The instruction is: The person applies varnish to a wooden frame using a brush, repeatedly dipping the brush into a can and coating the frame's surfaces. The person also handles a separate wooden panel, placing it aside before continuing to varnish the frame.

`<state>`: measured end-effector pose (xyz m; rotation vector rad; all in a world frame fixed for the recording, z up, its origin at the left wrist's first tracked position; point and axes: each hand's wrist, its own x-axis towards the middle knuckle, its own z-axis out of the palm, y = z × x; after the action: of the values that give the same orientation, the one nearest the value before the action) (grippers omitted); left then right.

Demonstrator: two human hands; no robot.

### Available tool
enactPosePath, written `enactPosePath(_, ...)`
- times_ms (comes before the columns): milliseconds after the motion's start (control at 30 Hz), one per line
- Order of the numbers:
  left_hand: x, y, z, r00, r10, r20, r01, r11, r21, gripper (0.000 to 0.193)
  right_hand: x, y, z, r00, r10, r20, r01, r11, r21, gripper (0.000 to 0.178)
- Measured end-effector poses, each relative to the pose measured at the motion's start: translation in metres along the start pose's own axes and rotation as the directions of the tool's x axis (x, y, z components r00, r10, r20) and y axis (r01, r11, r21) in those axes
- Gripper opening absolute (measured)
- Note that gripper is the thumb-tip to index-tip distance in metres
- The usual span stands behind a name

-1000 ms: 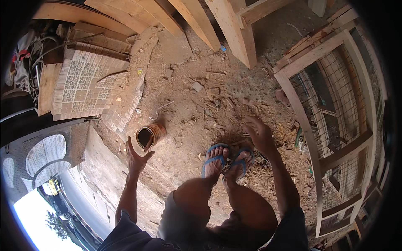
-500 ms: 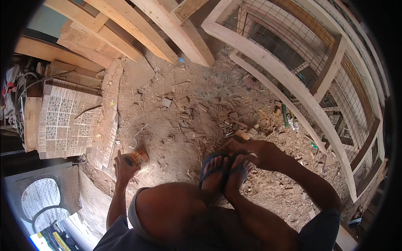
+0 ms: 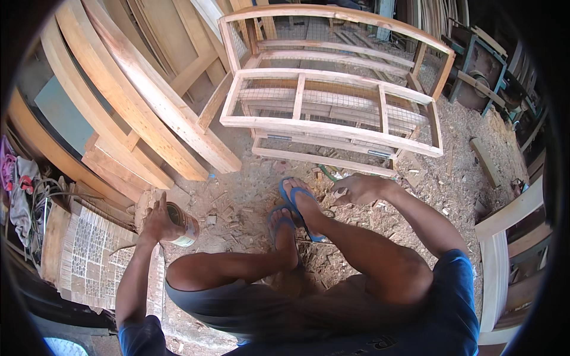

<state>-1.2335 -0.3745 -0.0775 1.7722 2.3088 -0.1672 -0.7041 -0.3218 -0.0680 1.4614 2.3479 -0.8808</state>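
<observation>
My left hand (image 3: 157,222) is wrapped round the side of a tin can (image 3: 184,225), holding it tilted off to my left. The can has a pale lower part and a darker label; its contents do not show. To the right of my feet, my right hand (image 3: 365,188) hangs low over the littered ground with its fingers curled. A small pale bit (image 3: 340,193) shows at its fingertips, too small to name. Blue flip-flops (image 3: 284,188) are on my feet, between the two hands.
A wooden frame with wire mesh (image 3: 338,124) stands ahead. Long planks (image 3: 127,98) lean at the left, above a patterned woven mat (image 3: 95,252). Wood chips (image 3: 231,222) litter the ground. Another pale wooden frame (image 3: 496,279) stands at my right.
The view has swung up and to the right, bringing the whole mesh frame into sight. My left hand still holds the can. My right hand has moved from above my feet to their right.
</observation>
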Motion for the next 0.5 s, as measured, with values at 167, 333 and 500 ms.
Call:
enactPosePath(167, 0.023, 0.063, -0.046, 0.982, 0.183, -0.048, -0.181, 0.982, 0.054, 0.136, -0.051, -0.028, -0.022, 0.986, -0.06, -0.158, 0.06, 0.998, -0.005, 0.066)
enactPosePath(333, 0.04, 0.123, -0.05, 0.91, 0.414, 0.011, -0.414, 0.907, 0.078, 0.135, -0.086, -0.025, 0.0, 0.978, -0.089, -0.187, 0.102, 0.993, 0.061, 0.066)
enactPosePath(500, 0.055, 0.186, -0.041, 0.815, 0.568, 0.112, -0.575, 0.817, 0.046, 0.135, -0.078, -0.008, 0.041, 0.858, 0.139, -0.494, -0.123, 0.99, 0.065, 0.06)
